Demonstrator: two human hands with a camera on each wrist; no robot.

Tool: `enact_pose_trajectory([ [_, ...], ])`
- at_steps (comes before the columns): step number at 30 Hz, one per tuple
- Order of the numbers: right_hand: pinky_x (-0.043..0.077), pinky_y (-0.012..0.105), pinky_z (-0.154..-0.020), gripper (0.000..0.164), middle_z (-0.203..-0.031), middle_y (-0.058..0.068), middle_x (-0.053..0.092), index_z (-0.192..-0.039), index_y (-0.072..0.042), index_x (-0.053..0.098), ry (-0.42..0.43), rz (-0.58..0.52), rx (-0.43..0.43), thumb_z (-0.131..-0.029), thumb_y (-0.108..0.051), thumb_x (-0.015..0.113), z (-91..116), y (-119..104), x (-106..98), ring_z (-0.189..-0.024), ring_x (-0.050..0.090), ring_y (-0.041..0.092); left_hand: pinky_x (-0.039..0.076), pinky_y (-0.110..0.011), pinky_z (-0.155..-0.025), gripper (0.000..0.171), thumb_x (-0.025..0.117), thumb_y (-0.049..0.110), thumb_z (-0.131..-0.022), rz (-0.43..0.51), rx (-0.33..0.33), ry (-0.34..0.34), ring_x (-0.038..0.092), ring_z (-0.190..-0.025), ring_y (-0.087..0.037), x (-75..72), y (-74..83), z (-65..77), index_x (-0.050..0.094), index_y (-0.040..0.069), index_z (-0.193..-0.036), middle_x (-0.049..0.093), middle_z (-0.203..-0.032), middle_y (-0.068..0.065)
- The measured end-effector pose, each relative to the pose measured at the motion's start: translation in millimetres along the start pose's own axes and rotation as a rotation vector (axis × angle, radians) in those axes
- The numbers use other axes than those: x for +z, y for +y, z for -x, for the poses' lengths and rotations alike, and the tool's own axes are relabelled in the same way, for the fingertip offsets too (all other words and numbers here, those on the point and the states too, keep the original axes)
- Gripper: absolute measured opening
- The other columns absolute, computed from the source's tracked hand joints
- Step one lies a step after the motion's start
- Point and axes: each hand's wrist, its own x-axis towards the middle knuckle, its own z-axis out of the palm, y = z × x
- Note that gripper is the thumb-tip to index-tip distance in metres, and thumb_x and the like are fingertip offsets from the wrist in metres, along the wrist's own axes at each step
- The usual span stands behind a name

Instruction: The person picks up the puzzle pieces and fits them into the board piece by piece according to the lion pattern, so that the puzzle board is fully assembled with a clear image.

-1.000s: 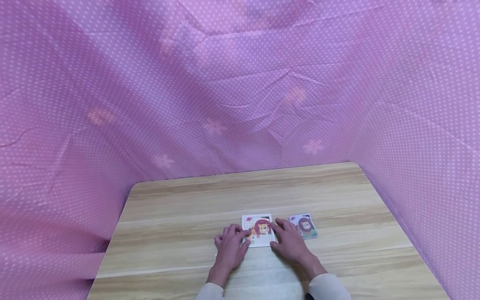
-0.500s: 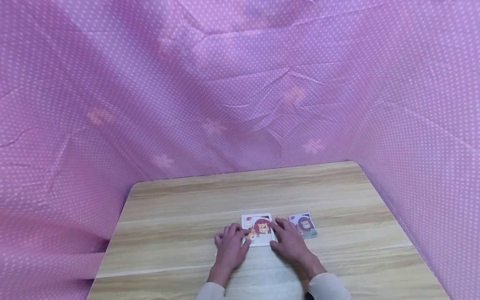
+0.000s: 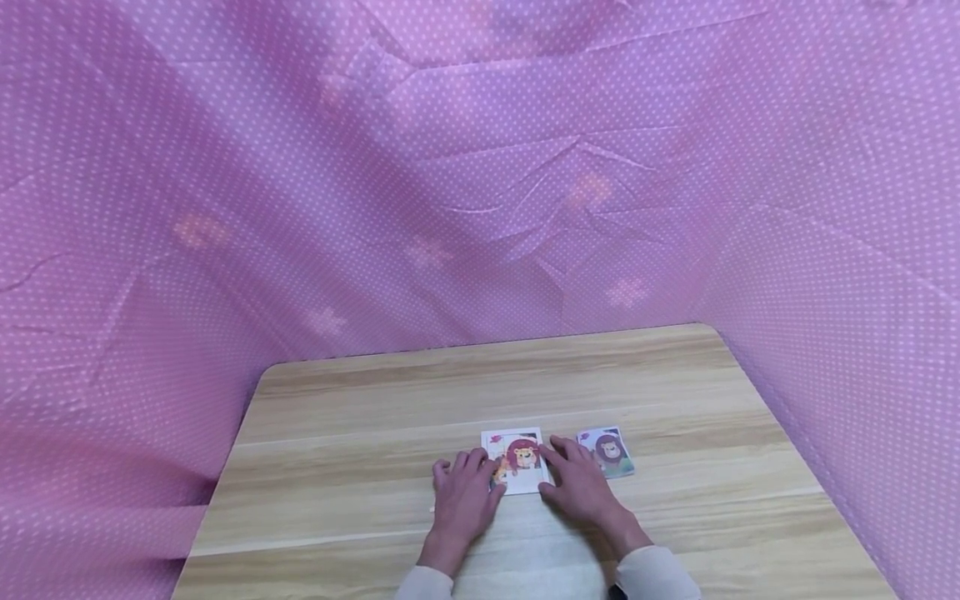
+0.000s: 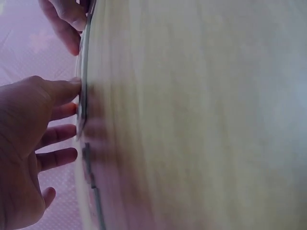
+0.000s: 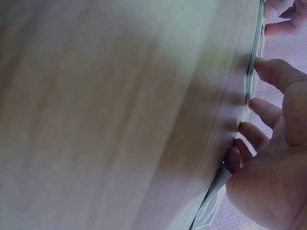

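Note:
A square lion jigsaw puzzle (image 3: pixel 522 456) in a white frame lies flat between both hands; white backing shows in its lower right part. My left hand (image 3: pixel 462 500) lies over the frame's left side, fingertips on the orange pieces there, hiding some of them. In the left wrist view that hand's thumb (image 4: pixel 64 91) and fingers reach fairly straight to the board's edge. My right hand (image 3: pixel 581 487) touches the frame's right edge with thumb and index finger, its fingers spread. Beside it, partly under its outer fingers, lies a lion picture card (image 3: pixel 611 450).
The wood-grain table (image 3: pixel 360 433) carries everything. A pale sliver (image 3: pixel 432 508) shows at the left hand's outer side, mostly hidden. In the left wrist view, a dark thin-edged piece (image 4: pixel 91 167) lies below the fingers. Pink dotted cloth (image 3: pixel 480 208) surrounds the table's back and sides.
My left hand has shifted slightly right, its fingers reaching further over the puzzle's lower left. The frame has moved a touch left. The right hand and card have barely moved.

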Motion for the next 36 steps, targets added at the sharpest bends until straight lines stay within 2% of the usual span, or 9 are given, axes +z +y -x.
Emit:
enact_pose_trajectory([
  [5,0.027,0.057,-0.112,0.063,-0.150,0.014,0.041,-0.139,-0.017,0.052,-0.001,-0.004,-0.002,-0.082,-0.036,0.072,1.7,0.9,1.4,-0.137,0.037,0.037,0.032,-0.056,-0.097,0.042,0.059,0.050,-0.089,-0.075,0.032,-0.016,0.053,-0.117,-0.020,-3.0,3.5,-1.1,0.064,0.026,-0.123,0.059,-0.129,0.003],
  [9,0.028,0.058,-0.111,0.063,-0.150,0.013,0.041,-0.139,-0.019,0.052,0.008,-0.001,0.002,-0.082,-0.036,0.072,3.3,3.4,1.8,-0.137,0.037,0.037,0.031,-0.058,-0.099,0.046,0.062,0.053,-0.087,-0.061,0.045,-0.065,0.053,-0.119,-0.020,-7.4,4.0,-4.9,0.063,0.026,-0.123,0.059,-0.129,0.003],
  [14,0.028,0.056,-0.111,0.063,-0.150,0.013,0.041,-0.139,-0.019,0.052,0.010,0.008,0.002,-0.082,-0.037,0.072,1.9,4.2,1.4,-0.137,0.037,0.036,0.028,-0.060,-0.099,0.048,0.067,0.053,-0.083,0.018,0.026,-0.107,0.051,-0.119,-0.020,-9.4,-0.3,-7.6,0.064,0.026,-0.122,0.058,-0.129,0.004],
  [21,0.030,0.057,-0.110,0.063,-0.149,0.014,0.042,-0.139,-0.017,0.053,0.013,0.016,-0.007,-0.082,-0.035,0.072,0.3,2.8,2.6,-0.136,0.038,0.037,0.028,-0.059,-0.097,0.042,0.072,0.046,-0.080,0.183,-0.014,-0.139,0.046,-0.114,-0.021,-8.9,-5.1,-12.1,0.063,0.022,-0.114,0.053,-0.125,0.001],
  [28,0.029,0.057,-0.110,0.063,-0.148,0.013,0.042,-0.139,-0.017,0.053,0.017,0.017,-0.010,-0.081,-0.035,0.073,0.8,2.1,3.4,-0.136,0.038,0.036,0.027,-0.049,-0.091,0.042,0.077,0.041,-0.074,0.315,-0.070,-0.212,0.042,-0.104,-0.018,-4.4,-8.7,-19.1,0.061,0.021,-0.108,0.050,-0.113,0.004],
  [32,0.028,0.056,-0.111,0.062,-0.147,0.014,0.043,-0.138,-0.016,0.053,0.017,0.017,-0.019,-0.082,-0.034,0.072,0.7,1.6,4.0,-0.136,0.038,0.037,0.026,-0.046,-0.090,0.040,0.075,0.041,-0.074,0.346,-0.081,-0.208,0.041,-0.099,-0.014,-1.5,-11.1,-18.3,0.060,0.024,-0.108,0.051,-0.108,0.007],
  [36,0.028,0.055,-0.112,0.062,-0.148,0.013,0.043,-0.139,-0.017,0.053,0.020,0.017,-0.014,-0.082,-0.034,0.072,0.1,1.3,4.5,-0.136,0.038,0.036,0.026,-0.047,-0.089,0.034,0.074,0.037,-0.078,0.398,-0.085,-0.157,0.045,-0.097,-0.012,-0.4,-12.3,-15.3,0.061,0.026,-0.107,0.059,-0.108,0.010],
])
